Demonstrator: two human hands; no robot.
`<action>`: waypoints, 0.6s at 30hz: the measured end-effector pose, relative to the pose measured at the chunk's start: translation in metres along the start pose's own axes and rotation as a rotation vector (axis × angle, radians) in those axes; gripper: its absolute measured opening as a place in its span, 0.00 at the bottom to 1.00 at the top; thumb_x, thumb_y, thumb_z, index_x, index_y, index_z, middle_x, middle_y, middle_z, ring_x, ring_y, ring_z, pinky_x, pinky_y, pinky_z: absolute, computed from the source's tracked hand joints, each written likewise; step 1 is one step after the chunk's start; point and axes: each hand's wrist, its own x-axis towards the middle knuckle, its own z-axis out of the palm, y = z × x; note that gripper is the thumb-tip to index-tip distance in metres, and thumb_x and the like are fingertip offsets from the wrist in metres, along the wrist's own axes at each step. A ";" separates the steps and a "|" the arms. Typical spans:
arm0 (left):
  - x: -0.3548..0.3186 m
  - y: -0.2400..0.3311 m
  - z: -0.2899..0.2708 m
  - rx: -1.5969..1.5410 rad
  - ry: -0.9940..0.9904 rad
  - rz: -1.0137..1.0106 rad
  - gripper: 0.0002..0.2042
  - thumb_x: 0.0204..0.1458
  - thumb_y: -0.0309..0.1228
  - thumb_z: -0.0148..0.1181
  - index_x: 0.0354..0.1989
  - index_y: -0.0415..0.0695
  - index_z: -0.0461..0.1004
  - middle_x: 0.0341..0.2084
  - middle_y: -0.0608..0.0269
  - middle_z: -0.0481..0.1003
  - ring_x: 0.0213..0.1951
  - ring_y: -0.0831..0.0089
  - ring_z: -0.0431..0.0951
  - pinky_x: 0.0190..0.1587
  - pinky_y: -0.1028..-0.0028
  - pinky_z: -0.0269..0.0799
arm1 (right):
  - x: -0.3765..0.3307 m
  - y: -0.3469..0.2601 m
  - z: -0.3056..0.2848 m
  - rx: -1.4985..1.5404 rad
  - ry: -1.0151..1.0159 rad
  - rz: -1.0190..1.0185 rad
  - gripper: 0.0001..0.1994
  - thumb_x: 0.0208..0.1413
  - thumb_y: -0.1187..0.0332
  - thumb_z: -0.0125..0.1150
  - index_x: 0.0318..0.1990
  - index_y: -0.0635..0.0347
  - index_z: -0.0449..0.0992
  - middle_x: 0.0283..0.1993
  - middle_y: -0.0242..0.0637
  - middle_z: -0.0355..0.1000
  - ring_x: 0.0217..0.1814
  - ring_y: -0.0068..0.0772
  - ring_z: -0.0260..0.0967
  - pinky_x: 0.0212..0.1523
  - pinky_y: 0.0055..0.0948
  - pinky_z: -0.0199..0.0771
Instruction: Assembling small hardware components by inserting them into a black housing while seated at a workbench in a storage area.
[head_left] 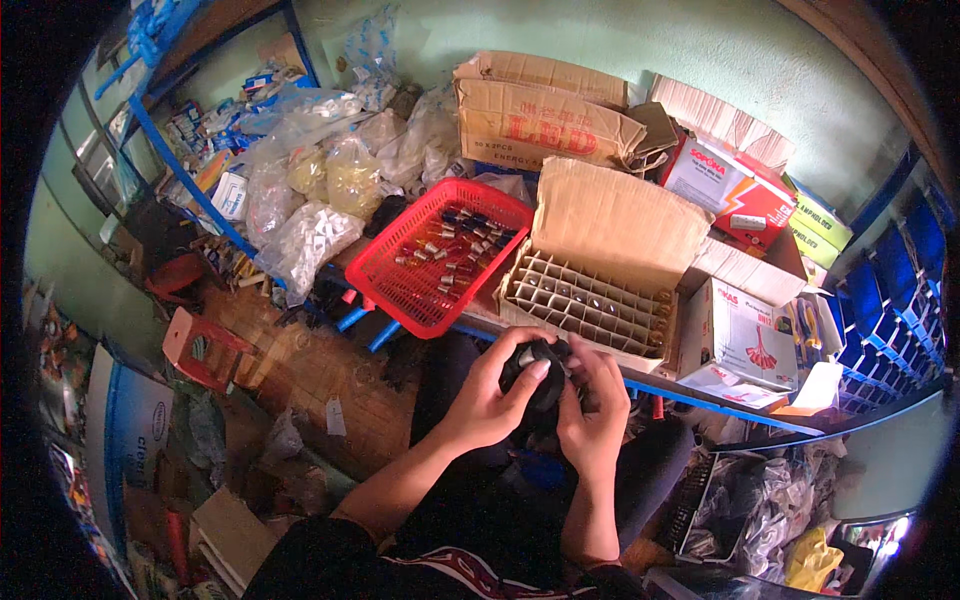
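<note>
In front of my lap, my left hand (pixel 488 398) is wrapped round a black rounded thing (pixel 544 385) whose kind I cannot make out. A small pale metallic piece shows by the left thumb. My right hand (pixel 598 412) closes on the thing's other side, its fingertips smeared by motion. Just beyond the hands, a cardboard box with divider cells (pixel 575 310) stands with its lid up; bulbs sit in some of the cells. To its left lies a red plastic basket (pixel 400 318) holding several small bulbs with metal caps and orange or dark glass.
Clear plastic bags (pixel 310 240) of small parts heap at the back left. Large cardboard cartons (pixel 545 125) line the wall. A white box (pixel 738 335) stands at right near the blue-edged table front. A red stool (pixel 205 350) is on the floor, and a black crate (pixel 700 505) at lower right.
</note>
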 end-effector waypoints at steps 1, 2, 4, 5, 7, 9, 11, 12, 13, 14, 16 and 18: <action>0.000 0.002 0.000 -0.001 -0.001 0.000 0.14 0.67 0.28 0.57 0.58 0.37 0.72 0.54 0.57 0.77 0.60 0.71 0.73 0.66 0.70 0.64 | -0.001 0.003 0.002 -0.001 0.001 0.001 0.27 0.53 0.88 0.62 0.63 0.66 0.77 0.47 0.46 0.76 0.48 0.44 0.78 0.53 0.33 0.78; 0.000 0.003 0.000 0.011 0.017 0.017 0.13 0.68 0.28 0.57 0.57 0.38 0.72 0.53 0.57 0.77 0.59 0.72 0.73 0.65 0.70 0.65 | -0.002 0.006 0.005 0.015 0.031 -0.002 0.23 0.53 0.87 0.62 0.59 0.67 0.78 0.48 0.46 0.77 0.49 0.44 0.78 0.53 0.33 0.77; 0.000 0.001 0.000 0.024 0.036 0.035 0.13 0.68 0.28 0.57 0.57 0.38 0.72 0.53 0.58 0.76 0.58 0.72 0.74 0.64 0.70 0.66 | -0.004 0.003 0.010 0.048 0.071 0.018 0.16 0.56 0.84 0.65 0.53 0.67 0.80 0.49 0.47 0.78 0.49 0.43 0.79 0.53 0.32 0.77; -0.001 -0.003 -0.001 0.007 0.082 0.011 0.13 0.69 0.29 0.56 0.58 0.38 0.72 0.52 0.59 0.76 0.57 0.73 0.73 0.64 0.71 0.66 | -0.003 0.002 0.009 0.048 0.071 0.018 0.16 0.56 0.84 0.65 0.53 0.67 0.80 0.49 0.47 0.78 0.49 0.43 0.79 0.53 0.32 0.77; -0.002 -0.009 -0.002 -0.008 0.127 -0.013 0.13 0.70 0.30 0.56 0.58 0.39 0.71 0.52 0.61 0.75 0.56 0.74 0.72 0.63 0.71 0.66 | -0.003 0.000 0.009 0.087 0.016 0.050 0.14 0.58 0.82 0.67 0.52 0.68 0.80 0.47 0.48 0.79 0.48 0.44 0.79 0.53 0.31 0.77; -0.004 -0.012 -0.003 -0.096 0.133 -0.042 0.14 0.71 0.32 0.55 0.60 0.39 0.70 0.53 0.63 0.73 0.56 0.75 0.70 0.63 0.72 0.65 | -0.004 0.005 0.012 0.126 0.025 0.068 0.12 0.59 0.81 0.67 0.51 0.67 0.80 0.45 0.45 0.79 0.47 0.39 0.79 0.52 0.30 0.77; -0.007 -0.012 -0.004 -0.131 0.107 -0.100 0.15 0.72 0.33 0.54 0.62 0.40 0.69 0.54 0.63 0.72 0.57 0.75 0.69 0.64 0.72 0.63 | -0.006 0.011 0.014 0.162 0.034 0.085 0.10 0.61 0.80 0.68 0.49 0.67 0.80 0.44 0.42 0.80 0.45 0.35 0.79 0.51 0.28 0.77; -0.007 -0.012 -0.005 -0.114 0.077 -0.074 0.15 0.72 0.34 0.54 0.62 0.40 0.70 0.54 0.64 0.72 0.57 0.75 0.69 0.64 0.72 0.63 | -0.009 0.013 0.014 0.290 0.039 0.175 0.09 0.63 0.78 0.67 0.49 0.67 0.80 0.43 0.39 0.80 0.45 0.30 0.78 0.50 0.26 0.76; -0.007 -0.012 -0.007 -0.095 0.052 -0.048 0.16 0.72 0.34 0.54 0.62 0.40 0.70 0.53 0.64 0.73 0.56 0.76 0.70 0.64 0.71 0.63 | -0.009 0.014 0.014 0.419 0.040 0.264 0.07 0.65 0.77 0.67 0.48 0.67 0.80 0.43 0.36 0.80 0.45 0.24 0.77 0.50 0.24 0.76; -0.007 -0.012 -0.009 -0.094 0.059 -0.048 0.16 0.72 0.34 0.54 0.62 0.40 0.70 0.53 0.64 0.73 0.56 0.76 0.70 0.64 0.71 0.63 | -0.007 0.011 0.010 0.390 0.008 0.266 0.06 0.67 0.75 0.66 0.48 0.66 0.80 0.44 0.32 0.80 0.46 0.18 0.74 0.48 0.20 0.74; -0.007 -0.010 -0.013 0.026 0.009 0.025 0.16 0.72 0.35 0.54 0.62 0.40 0.71 0.51 0.63 0.73 0.55 0.76 0.70 0.63 0.71 0.64 | -0.007 0.005 0.011 0.421 0.005 0.288 0.06 0.67 0.75 0.65 0.49 0.66 0.80 0.43 0.32 0.80 0.45 0.19 0.74 0.48 0.20 0.74; -0.007 -0.009 -0.017 0.038 0.018 0.049 0.16 0.73 0.36 0.54 0.61 0.40 0.72 0.51 0.62 0.74 0.54 0.76 0.71 0.63 0.71 0.65 | -0.008 0.011 0.012 0.396 0.004 0.305 0.07 0.69 0.72 0.65 0.48 0.66 0.80 0.41 0.32 0.80 0.42 0.19 0.73 0.46 0.21 0.73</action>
